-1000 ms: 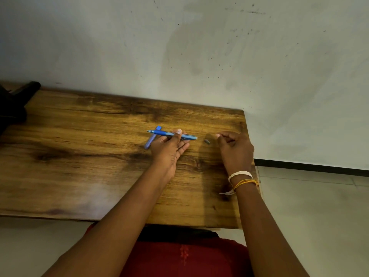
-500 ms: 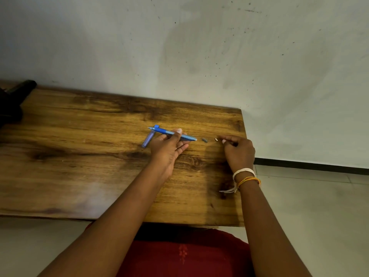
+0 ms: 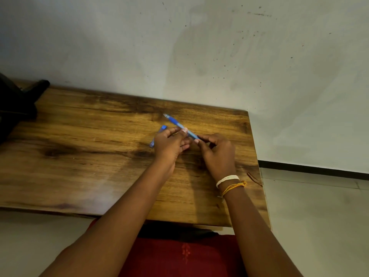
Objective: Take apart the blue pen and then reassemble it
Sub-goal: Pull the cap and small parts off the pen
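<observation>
A blue pen barrel (image 3: 177, 124) slants over the wooden table (image 3: 79, 156), its tip pointing up and to the left. My left hand (image 3: 169, 144) grips its middle between thumb and fingers. My right hand (image 3: 216, 151) pinches at the barrel's rear end, fingertips closed there; the small end piece is hidden under them. The blue cap (image 3: 157, 135) lies on the table just left of my left hand, partly covered by it.
A black object (image 3: 18, 104) sits at the table's far left corner. The wall rises right behind the table. The table's right edge (image 3: 257, 166) is close to my right hand, with tiled floor beyond.
My right hand moved left from the small piece on the table to the barrel's rear end. The left hand tilted the barrel so its tip rose toward the wall.
</observation>
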